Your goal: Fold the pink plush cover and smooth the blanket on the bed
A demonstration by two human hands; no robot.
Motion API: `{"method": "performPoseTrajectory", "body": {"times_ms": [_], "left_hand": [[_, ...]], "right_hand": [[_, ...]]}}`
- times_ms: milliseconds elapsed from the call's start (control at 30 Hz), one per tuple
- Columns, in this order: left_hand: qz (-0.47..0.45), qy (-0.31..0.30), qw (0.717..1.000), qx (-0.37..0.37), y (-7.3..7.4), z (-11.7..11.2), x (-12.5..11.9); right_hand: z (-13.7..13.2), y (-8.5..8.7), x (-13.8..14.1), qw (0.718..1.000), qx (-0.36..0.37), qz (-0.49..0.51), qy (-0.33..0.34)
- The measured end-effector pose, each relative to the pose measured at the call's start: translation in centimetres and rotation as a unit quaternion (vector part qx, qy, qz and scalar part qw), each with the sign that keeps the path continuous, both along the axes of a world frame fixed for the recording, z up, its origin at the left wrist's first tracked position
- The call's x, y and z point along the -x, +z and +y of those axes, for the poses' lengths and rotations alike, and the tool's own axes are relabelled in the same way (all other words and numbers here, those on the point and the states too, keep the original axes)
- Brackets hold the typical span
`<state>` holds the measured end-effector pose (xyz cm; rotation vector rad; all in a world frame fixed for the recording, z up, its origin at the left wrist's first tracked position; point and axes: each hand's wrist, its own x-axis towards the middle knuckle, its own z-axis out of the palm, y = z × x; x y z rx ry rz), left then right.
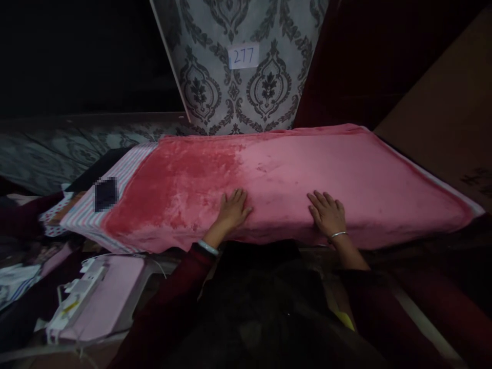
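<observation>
A pink plush blanket [307, 164] is spread over a long raised surface in front of me, darker red on its left part and paler on the right. My left hand [233, 209] lies flat on the blanket near its front edge, fingers spread, a bracelet at the wrist. Further right, my right hand [327, 211] also rests palm down on the pale part with its fingers apart; a thin bangle circles that wrist. Neither hand holds anything. Under the blanket's left end, a striped cloth [132, 166] shows.
A pixelated dark patch [105, 194] covers something on the striped cloth. At lower left stand a pink stool [115, 292] and a white power strip [79, 294] with cables. Behind are patterned wallpaper with a paper marked 277 [243, 56], a dark screen [84, 56], and a cardboard panel [442, 113] at right.
</observation>
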<state>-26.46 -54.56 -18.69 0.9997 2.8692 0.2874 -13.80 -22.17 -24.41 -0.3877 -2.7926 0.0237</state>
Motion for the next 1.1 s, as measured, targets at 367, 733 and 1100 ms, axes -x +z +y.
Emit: {"method": "performPoseTrajectory", "body": {"times_ms": [367,733,1100], "left_hand": [[-0.036,-0.220,0.974,-0.031,-0.6,4.6,-2.3],[-0.003,-0.036,0.990,-0.134,1.3,1.1,1.2],[0.053,0.034,0.997,0.053,0.4,0.3,1.3]], "right_hand": [[-0.2,0.7,0.0,1.000,-0.002,-0.026,-0.006],[-0.1,0.0,0.1,1.000,-0.017,0.016,0.005],[-4.4,4.3,4.8,0.998,0.045,-0.029,0.012]]}}
